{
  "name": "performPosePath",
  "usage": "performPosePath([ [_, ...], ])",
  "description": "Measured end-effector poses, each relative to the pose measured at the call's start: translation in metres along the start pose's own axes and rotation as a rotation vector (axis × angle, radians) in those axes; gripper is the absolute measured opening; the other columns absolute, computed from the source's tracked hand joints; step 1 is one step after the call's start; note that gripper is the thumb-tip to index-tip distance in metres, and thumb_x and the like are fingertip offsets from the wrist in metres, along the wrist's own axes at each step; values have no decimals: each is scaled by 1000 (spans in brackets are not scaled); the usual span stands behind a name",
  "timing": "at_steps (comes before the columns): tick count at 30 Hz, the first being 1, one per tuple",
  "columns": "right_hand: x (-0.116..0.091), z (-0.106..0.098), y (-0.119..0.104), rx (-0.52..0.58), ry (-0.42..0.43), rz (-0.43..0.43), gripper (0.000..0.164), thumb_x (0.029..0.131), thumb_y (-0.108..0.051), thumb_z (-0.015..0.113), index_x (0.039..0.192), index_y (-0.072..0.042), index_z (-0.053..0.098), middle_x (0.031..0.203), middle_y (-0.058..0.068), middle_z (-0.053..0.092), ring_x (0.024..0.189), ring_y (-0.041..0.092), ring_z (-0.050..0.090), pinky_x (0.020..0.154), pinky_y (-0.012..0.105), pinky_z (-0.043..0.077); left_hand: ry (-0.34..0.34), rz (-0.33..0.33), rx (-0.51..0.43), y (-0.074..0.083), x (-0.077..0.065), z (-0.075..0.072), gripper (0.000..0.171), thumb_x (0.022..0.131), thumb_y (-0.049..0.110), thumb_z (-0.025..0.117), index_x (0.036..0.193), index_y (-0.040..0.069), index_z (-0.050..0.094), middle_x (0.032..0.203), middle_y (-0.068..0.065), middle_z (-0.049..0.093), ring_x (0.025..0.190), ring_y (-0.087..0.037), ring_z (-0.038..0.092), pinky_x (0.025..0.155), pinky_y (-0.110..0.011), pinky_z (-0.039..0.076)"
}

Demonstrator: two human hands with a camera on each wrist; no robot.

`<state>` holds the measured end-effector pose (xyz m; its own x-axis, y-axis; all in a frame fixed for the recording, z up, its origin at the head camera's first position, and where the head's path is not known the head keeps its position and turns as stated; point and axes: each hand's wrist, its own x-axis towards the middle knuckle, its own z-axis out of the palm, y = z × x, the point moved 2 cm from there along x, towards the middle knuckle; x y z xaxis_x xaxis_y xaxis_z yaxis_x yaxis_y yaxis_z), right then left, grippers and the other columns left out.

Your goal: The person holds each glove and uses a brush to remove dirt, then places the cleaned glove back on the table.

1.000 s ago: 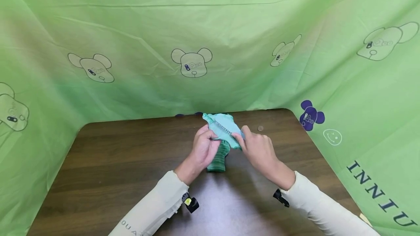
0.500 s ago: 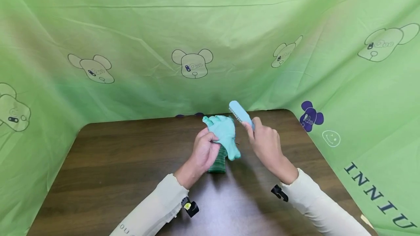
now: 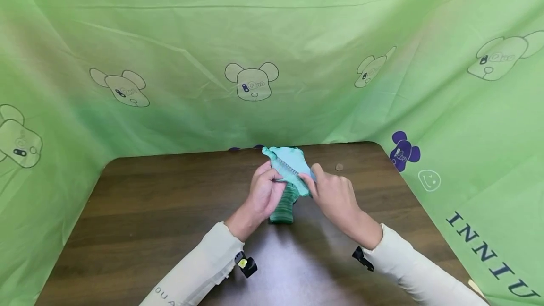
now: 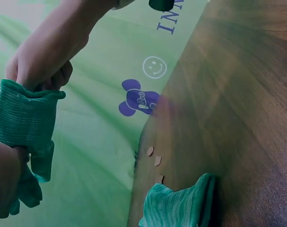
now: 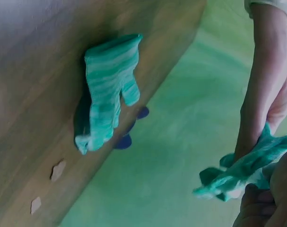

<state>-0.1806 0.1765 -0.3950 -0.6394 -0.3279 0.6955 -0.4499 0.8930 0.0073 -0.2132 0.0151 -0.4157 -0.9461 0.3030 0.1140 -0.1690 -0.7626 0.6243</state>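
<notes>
My left hand (image 3: 265,192) grips a teal knit glove (image 3: 302,188) by its left side, lifted over the back of the table. A light blue brush (image 3: 293,160) lies across this glove, bristles toward it, and my right hand (image 3: 337,195) holds its handle. A second, green striped glove (image 3: 282,209) rests on the table below; the right wrist view shows this striped glove (image 5: 105,85) whole, with its fingers. In the left wrist view the raised glove (image 4: 27,116) hangs cuff up between both hands, and the brush is hidden there.
Small pale flat chips (image 5: 58,170) lie on the brown wooden table (image 3: 170,211) beyond the striped glove. A green printed cloth (image 3: 178,60) encloses the table at the back and sides.
Half a second ago the brush was raised clear of the glove, up and to the right. It is back down against the glove, as one second ago. The left hand keeps its hold.
</notes>
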Motion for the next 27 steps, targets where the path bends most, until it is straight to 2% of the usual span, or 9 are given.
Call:
performPosePath([
  [7, 4, 6, 15, -34, 21, 84, 60, 107, -56, 27, 82, -4, 43, 46, -1, 24, 35, 25, 33, 32, 35, 25, -1, -25, -18, -2, 0, -1, 80, 80, -18, 23, 158, -12, 9, 170, -23, 13, 159, -33, 12, 131, -45, 14],
  [11, 3, 10, 23, -25, 4, 107, 58, 107, -54, 32, 82, -3, 44, 46, 0, 26, 35, 26, 35, 31, 38, 28, 10, -14, -7, -5, -1, -2, 80, 79, -17, 24, 157, -12, 12, 169, -24, 16, 158, -34, 14, 131, -47, 14],
  [16, 3, 9, 26, -43, 31, 158, 60, 105, -56, 31, 84, -3, 46, 45, 2, 30, 36, 28, 37, 31, 43, 31, 57, -6, 30, -10, -3, -7, 72, 77, -17, 26, 149, -18, 27, 160, -24, 32, 148, -29, 29, 129, -47, 22],
  [19, 1, 5, 15, 1, 31, 98, 62, 106, -57, 29, 85, -2, 48, 48, -1, 30, 37, 22, 35, 31, 38, 31, 63, 5, 29, -9, -2, -8, 71, 76, -18, 26, 147, -19, 30, 158, -22, 35, 147, -27, 31, 129, -46, 22],
  [23, -4, 2, -6, 40, -6, -49, 59, 108, -55, 29, 86, -3, 48, 52, -7, 25, 41, 9, 25, 33, 25, 23, 27, 25, 5, -6, 1, -8, 77, 76, -18, 25, 153, -17, 22, 165, -23, 27, 155, -30, 23, 131, -45, 16],
  [25, -4, 2, -11, 30, -12, -63, 58, 108, -54, 28, 87, -4, 47, 53, -8, 23, 43, 8, 21, 35, 23, 18, 2, 30, 1, -4, 1, -7, 79, 76, -18, 25, 155, -16, 16, 167, -24, 21, 157, -32, 18, 132, -45, 14],
  [27, -4, 2, -11, 17, -5, -38, 58, 108, -54, 28, 86, -4, 46, 53, -8, 21, 44, 8, 18, 37, 24, 15, -12, 23, -1, -2, 2, -5, 80, 77, -18, 25, 156, -15, 14, 168, -24, 19, 158, -33, 16, 132, -45, 13],
])
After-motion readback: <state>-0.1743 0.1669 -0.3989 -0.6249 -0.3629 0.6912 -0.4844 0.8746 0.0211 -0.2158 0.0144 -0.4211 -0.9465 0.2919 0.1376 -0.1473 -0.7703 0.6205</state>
